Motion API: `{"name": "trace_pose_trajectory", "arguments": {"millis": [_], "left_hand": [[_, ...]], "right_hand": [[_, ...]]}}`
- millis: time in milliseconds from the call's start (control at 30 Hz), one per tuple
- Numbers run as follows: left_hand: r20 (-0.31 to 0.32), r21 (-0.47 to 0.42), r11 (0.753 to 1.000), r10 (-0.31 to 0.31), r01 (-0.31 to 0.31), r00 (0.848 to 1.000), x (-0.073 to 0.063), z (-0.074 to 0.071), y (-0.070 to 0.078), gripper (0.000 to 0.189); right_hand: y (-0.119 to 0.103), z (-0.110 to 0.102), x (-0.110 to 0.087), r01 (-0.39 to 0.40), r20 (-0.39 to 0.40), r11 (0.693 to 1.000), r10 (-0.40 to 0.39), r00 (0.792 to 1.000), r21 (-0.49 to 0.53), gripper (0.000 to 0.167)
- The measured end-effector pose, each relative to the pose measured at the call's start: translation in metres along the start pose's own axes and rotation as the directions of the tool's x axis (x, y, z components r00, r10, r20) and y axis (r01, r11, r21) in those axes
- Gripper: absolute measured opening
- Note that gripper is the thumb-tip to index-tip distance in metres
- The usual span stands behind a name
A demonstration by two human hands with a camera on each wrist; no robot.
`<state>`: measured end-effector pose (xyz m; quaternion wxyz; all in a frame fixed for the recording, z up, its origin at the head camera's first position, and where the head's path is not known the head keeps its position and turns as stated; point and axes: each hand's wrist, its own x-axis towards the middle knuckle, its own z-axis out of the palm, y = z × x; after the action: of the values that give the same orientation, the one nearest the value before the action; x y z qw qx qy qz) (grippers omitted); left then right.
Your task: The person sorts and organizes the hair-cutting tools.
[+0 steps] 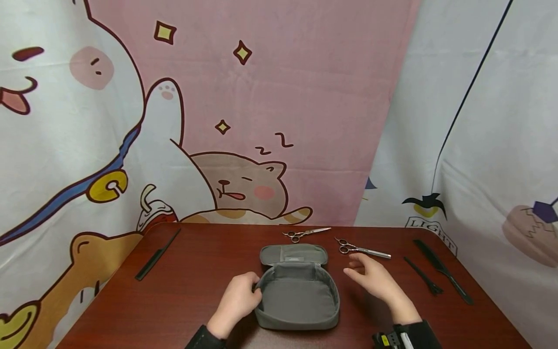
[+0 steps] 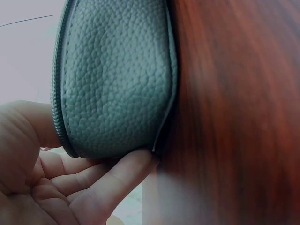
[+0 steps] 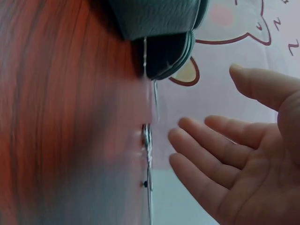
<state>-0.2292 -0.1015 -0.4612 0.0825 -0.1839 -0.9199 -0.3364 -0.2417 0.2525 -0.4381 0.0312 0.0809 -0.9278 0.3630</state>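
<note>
A grey zippered pouch [image 1: 296, 324] with pebbled sides [image 2: 117, 79] stands on the table with its lid folded back, showing a bare interior. My left hand [image 1: 237, 300] grips its left side, the thumb over the rim and the fingers around the outside. To the right of the pouch, my right hand [image 1: 377, 278] is held above the table with loosely spread fingers and nothing in its grasp. Just beyond those fingers lies a pair of silver scissors [image 1: 370, 252], its finger rings toward the pouch.
Another pair of silver scissors [image 1: 311, 232] lies behind the pouch near the table's far edge. On the far left is a black comb [image 1: 158, 254]. A black hair clip [image 1: 423, 275] and a long black handled comb [image 1: 442, 269] lie to the right. A printed curtain hangs behind the table.
</note>
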Motion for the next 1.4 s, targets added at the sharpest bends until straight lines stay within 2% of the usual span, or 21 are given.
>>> {"name": "trace_pose_trajectory", "arguments": {"millis": [267,700,1067,1400], "left_hand": [[-0.002,-0.002,1.000,-0.001,0.001,1.000,0.000,0.000,-0.001,0.010],[0.017,-0.030,1.000,-0.007,0.007,1.000,0.000,0.000,0.000,0.010],[0.023,-0.035,0.999,-0.009,0.009,1.000,0.000,0.000,0.000,0.009],[0.033,-0.024,0.999,-0.021,0.021,0.999,0.000,0.000,-0.002,0.008]], "right_hand": [[0.012,-0.011,0.015,0.058,-0.080,0.987,-0.070,0.994,-0.152,0.053],[0.037,-0.029,0.044,0.047,-0.091,0.950,-0.078,0.993,-0.308,0.052],[0.051,-0.034,0.060,0.003,-0.086,0.927,-0.038,0.996,-0.374,0.047],[0.066,-0.031,0.063,-0.037,-0.037,0.921,0.025,0.999,-0.388,0.051]]}}
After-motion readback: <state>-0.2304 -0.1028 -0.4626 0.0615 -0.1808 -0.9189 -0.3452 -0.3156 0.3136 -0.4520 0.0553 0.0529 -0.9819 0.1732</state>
